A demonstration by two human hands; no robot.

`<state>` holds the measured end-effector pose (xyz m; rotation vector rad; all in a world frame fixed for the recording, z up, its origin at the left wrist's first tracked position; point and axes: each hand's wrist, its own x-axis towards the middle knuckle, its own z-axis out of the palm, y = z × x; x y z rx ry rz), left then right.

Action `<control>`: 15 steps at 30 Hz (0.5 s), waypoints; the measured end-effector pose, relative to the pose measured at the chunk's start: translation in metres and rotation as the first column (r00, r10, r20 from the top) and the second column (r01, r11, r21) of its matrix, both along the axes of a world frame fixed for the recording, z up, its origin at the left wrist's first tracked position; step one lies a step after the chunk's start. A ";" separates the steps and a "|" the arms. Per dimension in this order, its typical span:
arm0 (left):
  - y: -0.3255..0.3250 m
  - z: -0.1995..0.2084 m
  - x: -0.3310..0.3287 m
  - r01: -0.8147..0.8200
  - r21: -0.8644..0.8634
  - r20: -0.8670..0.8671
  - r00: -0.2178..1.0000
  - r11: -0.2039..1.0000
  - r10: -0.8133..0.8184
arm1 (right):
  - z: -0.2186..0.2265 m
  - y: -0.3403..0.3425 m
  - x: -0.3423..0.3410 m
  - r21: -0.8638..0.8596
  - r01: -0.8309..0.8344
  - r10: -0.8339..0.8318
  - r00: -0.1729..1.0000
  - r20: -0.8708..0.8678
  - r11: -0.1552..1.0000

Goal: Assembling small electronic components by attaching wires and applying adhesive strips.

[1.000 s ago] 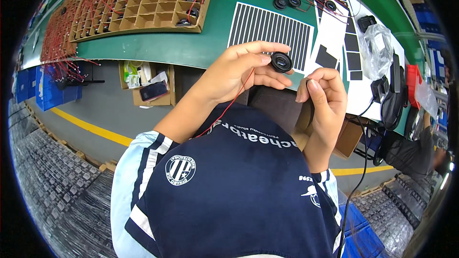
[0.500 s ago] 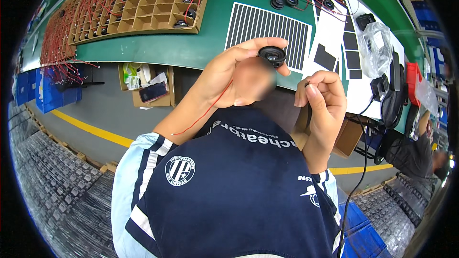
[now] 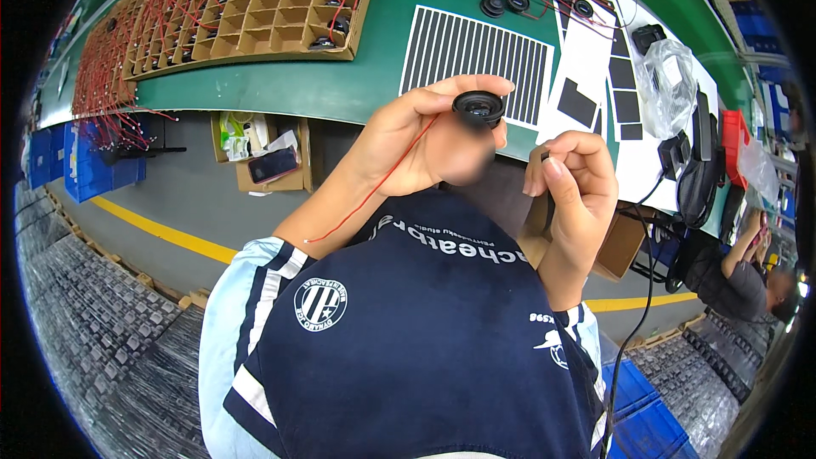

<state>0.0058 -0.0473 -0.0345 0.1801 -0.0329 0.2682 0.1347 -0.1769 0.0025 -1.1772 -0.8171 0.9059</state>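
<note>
Just beyond the navy top (image 3: 408, 331), a round black speaker (image 3: 478, 105) is held up by the left hand (image 3: 404, 143), pinched at thumb and forefinger before the green table (image 3: 255, 97), its face tipped upward; part of that hand is lost in a blur. And look at the red wire (image 3: 374, 190): from beside the thumb it is draped over the palm and down the forearm, its pale tip left loose. Over at the right hand (image 3: 582, 174), thumb and forefinger are drawn narrow, and a tiny dark piece (image 3: 546, 155) is nipped between them; its exact kind cannot be told.

Now the danger! The speaker seems to be gripped close to its rim, so it could be dropped if that pinch were eased. The wire could be snagged on the striped sleeve (image 3: 270, 265) and tugged at its joint. The dark piece, being so small, could be lost or left clinging to the skin.

Below the table edge, a phone (image 3: 272, 164) is kept in a cardboard box (image 3: 285, 183), packets beside it. Up top, a sheet of black strips (image 3: 480, 59) is laid flat; farther left, speakers (image 3: 321, 43) and tangled red leads are lodged in the divided cardboard tray (image 3: 246, 63). Off right, a red bin (image 3: 733, 149) is partly covered by clear plastic (image 3: 756, 174).
</note>
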 end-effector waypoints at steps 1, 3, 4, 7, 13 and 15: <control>-0.001 0.001 0.000 0.011 -0.031 0.027 1.000 0.999 -0.010 | 0.000 0.000 0.000 0.007 0.003 -0.003 1.000 0.008 1.000; -0.001 0.001 0.000 0.016 -0.050 0.046 0.999 0.999 -0.014 | 0.000 0.000 0.000 0.013 0.005 -0.005 1.000 0.016 1.000; -0.001 0.001 0.000 0.022 -0.069 0.066 0.998 0.997 -0.017 | 0.000 -0.001 0.000 -0.002 0.005 -0.005 1.000 0.017 1.000; -0.002 0.003 0.001 0.023 -0.104 0.089 0.996 0.994 -0.014 | 0.000 0.000 0.000 0.008 0.015 -0.015 1.000 0.010 1.000; -0.005 0.008 -0.001 -0.031 -0.021 0.030 0.999 0.999 0.032 | 0.000 0.002 -0.007 0.091 0.092 -0.097 0.994 0.044 0.992; -0.005 0.010 -0.001 -0.026 -0.024 0.084 0.996 0.999 0.028 | 0.000 0.002 -0.006 0.114 0.124 -0.130 0.991 0.042 0.986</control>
